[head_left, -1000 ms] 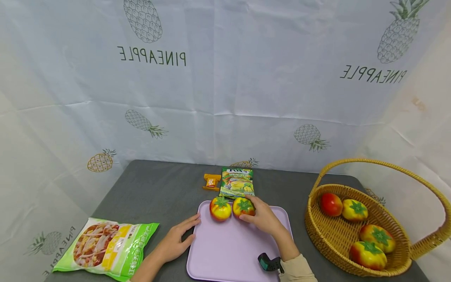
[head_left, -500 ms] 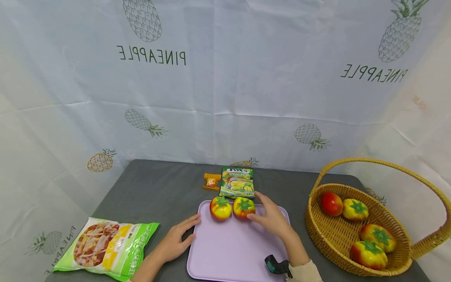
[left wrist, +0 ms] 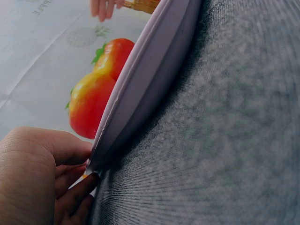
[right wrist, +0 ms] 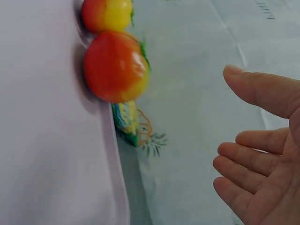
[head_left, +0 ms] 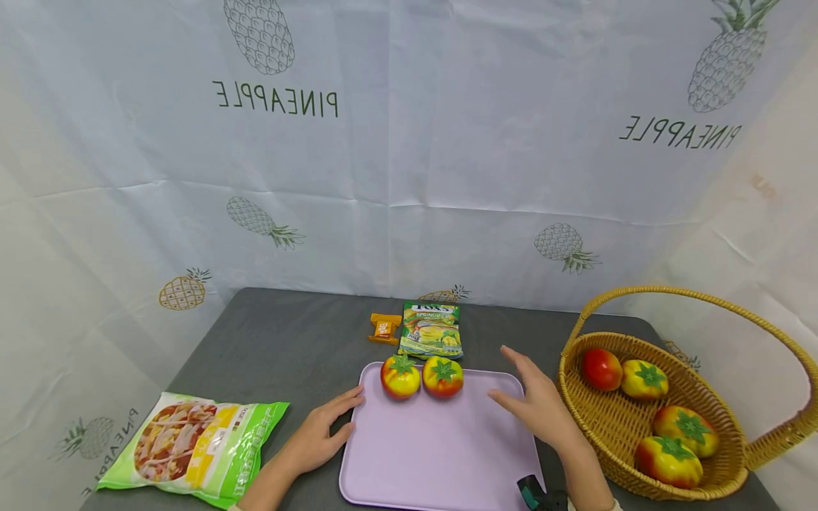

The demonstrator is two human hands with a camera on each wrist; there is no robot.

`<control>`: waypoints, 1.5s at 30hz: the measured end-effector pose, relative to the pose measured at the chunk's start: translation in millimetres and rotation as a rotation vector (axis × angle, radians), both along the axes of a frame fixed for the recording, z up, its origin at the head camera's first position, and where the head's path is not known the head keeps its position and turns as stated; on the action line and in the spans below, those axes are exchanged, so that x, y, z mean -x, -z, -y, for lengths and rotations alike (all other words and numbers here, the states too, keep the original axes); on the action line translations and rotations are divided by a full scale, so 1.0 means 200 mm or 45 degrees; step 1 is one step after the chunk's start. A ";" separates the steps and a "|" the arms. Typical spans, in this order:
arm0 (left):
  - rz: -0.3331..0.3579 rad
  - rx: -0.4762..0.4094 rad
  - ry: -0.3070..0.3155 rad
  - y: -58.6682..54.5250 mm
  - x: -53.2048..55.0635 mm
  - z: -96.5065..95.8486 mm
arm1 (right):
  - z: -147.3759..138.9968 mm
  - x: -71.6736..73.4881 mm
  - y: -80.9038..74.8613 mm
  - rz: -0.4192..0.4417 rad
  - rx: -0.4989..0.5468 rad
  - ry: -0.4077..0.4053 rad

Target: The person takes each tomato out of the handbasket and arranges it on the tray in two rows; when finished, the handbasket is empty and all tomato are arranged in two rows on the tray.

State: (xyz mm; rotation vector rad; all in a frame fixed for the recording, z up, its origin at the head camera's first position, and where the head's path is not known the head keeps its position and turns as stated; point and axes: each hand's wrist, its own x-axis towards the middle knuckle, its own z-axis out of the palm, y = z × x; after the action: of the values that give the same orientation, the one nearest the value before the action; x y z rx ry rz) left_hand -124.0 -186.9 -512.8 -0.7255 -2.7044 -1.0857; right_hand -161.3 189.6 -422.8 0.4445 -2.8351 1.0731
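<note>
Two red-and-yellow persimmon-like fruits with green leafy tops, the left one (head_left: 400,377) and the right one (head_left: 443,377), sit side by side on the far edge of a lilac tray (head_left: 434,454). My left hand (head_left: 319,433) touches the tray's left rim with its thumb and fingers, as the left wrist view also shows. Over the tray's right side is my right hand (head_left: 537,404), thumb and fingers spread apart. It holds nothing, and in the right wrist view it is well away from the nearer fruit (right wrist: 115,68).
A wicker basket (head_left: 575,433) with a tall handle stands at right, holding several similar fruits. Behind the tray lie a green FOX'S packet (head_left: 431,331) and a small orange wrapped snack (head_left: 385,328). A large green food bag (head_left: 198,447) lies at left on the grey table.
My right hand has let go of the right fruit and moved right, toward the basket. Both fruits and my left hand stay where they were.
</note>
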 end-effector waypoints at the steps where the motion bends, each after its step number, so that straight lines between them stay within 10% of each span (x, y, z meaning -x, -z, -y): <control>1: 0.003 0.000 0.000 0.00 0.00 0.00 | -0.02 -0.01 -0.01 -0.017 -0.002 0.009; 11: -0.012 -0.003 0.017 0.01 0.01 0.00 | -0.30 -0.12 -0.12 -0.108 -0.072 0.095; 45: -0.004 0.005 -0.009 0.02 0.01 0.01 | -0.93 -0.20 -0.14 0.614 -0.351 0.283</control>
State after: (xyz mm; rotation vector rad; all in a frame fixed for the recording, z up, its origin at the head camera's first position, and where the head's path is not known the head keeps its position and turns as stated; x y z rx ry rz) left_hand -125.3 -188.3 -516.3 -0.7169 -2.7050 -1.0774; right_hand -120.7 375.0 -395.5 -0.1433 -3.3643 0.8415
